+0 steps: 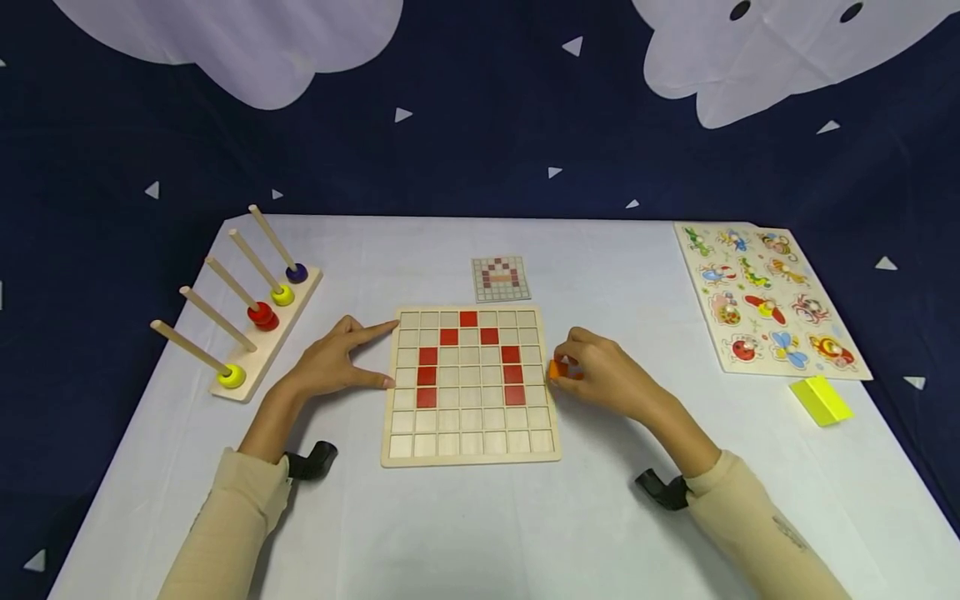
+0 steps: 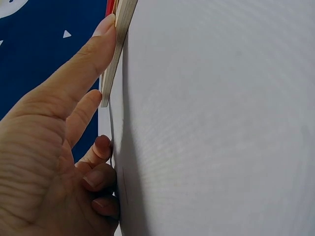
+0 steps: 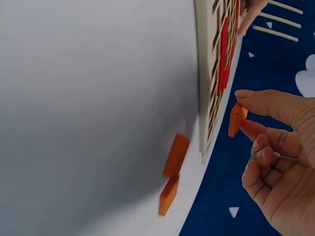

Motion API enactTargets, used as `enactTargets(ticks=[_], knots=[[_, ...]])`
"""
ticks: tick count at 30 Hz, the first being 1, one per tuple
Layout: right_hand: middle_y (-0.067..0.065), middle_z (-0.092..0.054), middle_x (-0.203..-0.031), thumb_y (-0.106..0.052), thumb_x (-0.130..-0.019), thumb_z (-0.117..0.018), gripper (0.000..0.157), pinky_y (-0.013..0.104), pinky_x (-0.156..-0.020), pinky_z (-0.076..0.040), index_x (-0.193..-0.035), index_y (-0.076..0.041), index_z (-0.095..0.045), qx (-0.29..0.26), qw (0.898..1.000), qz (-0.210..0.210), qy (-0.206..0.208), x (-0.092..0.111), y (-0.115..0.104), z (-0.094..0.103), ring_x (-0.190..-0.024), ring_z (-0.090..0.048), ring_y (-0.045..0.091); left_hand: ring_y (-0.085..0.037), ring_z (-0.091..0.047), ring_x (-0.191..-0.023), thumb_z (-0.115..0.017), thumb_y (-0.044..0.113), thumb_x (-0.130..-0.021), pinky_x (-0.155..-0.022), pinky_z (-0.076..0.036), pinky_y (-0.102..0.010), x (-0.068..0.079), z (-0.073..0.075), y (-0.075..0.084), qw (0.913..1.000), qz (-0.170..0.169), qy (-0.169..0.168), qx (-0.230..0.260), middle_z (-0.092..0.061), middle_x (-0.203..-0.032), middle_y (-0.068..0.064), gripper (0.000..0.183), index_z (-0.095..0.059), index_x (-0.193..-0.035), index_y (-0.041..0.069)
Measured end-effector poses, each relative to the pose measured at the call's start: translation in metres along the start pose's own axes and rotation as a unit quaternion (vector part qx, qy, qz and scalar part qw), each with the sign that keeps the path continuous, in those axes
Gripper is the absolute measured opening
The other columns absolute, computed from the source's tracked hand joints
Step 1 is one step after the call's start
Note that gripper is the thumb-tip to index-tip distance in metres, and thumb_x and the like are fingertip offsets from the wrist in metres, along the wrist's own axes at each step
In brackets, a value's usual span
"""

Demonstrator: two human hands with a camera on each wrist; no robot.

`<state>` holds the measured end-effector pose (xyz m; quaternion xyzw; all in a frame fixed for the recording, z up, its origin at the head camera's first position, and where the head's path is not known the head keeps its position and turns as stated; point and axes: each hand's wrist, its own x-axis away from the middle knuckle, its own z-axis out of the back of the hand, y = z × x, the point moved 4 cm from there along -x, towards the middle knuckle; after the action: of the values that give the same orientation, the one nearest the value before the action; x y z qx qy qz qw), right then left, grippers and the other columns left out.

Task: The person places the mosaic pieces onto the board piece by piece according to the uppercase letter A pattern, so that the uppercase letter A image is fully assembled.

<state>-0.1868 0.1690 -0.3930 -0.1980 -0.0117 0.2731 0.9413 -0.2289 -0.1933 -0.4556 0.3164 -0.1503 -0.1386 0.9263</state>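
Note:
A wooden grid board [image 1: 471, 459] lies on the white table, with several red square tiles [image 1: 427, 376] set in its cells in an arch. My left hand [image 1: 327, 362] touches the board's left edge with outstretched thumb and index finger; its other fingers are bent, as the left wrist view shows. Just right of the board, my right hand [image 1: 609, 372] pinches an orange tile [image 3: 237, 119] between thumb and index finger. Below that hand, two more orange tiles [image 3: 176, 155] lie on the table near the board's edge, mostly hidden by the hand in the head view.
Behind the board lies a small pattern card [image 1: 501, 279]. On the left stands a peg stand [image 1: 266, 343] with coloured rings. A picture puzzle board [image 1: 772, 302] and a yellow block [image 1: 821, 401] are at the right. A dark blue cloth [image 1: 480, 158] hangs behind the table [image 1: 465, 542].

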Motion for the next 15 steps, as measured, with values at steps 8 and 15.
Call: enactTargets(ticks=[8,15], knots=[[0.005,-0.057,-0.083,-0.015,-0.079,-0.083,0.023,0.025,-0.062,-0.044,-0.094,-0.002,-0.072,-0.011,1.000,0.014,-0.022,-0.015,-0.017,-0.003,-0.069,-0.049,0.011,-0.022,-0.040,-0.086,-0.089,0.046,-0.069,-0.070,-0.030,-0.033,0.000,0.000,0.000,1.0000,0.000,0.000,-0.001,-0.039,-0.100,-0.007,0.096,-0.043,-0.151,0.027],[0.005,-0.057,-0.087,-0.015,-0.081,-0.081,0.027,0.025,-0.063,-0.044,-0.101,0.001,-0.072,-0.010,0.999,0.025,-0.043,-0.026,-0.028,-0.008,-0.070,-0.049,0.011,-0.022,-0.040,-0.087,-0.088,0.047,-0.069,-0.071,-0.030,-0.033,0.000,0.000,0.000,1.0000,0.001,0.001,0.001,-0.039,-0.100,-0.007,0.096,-0.043,-0.151,0.026]])
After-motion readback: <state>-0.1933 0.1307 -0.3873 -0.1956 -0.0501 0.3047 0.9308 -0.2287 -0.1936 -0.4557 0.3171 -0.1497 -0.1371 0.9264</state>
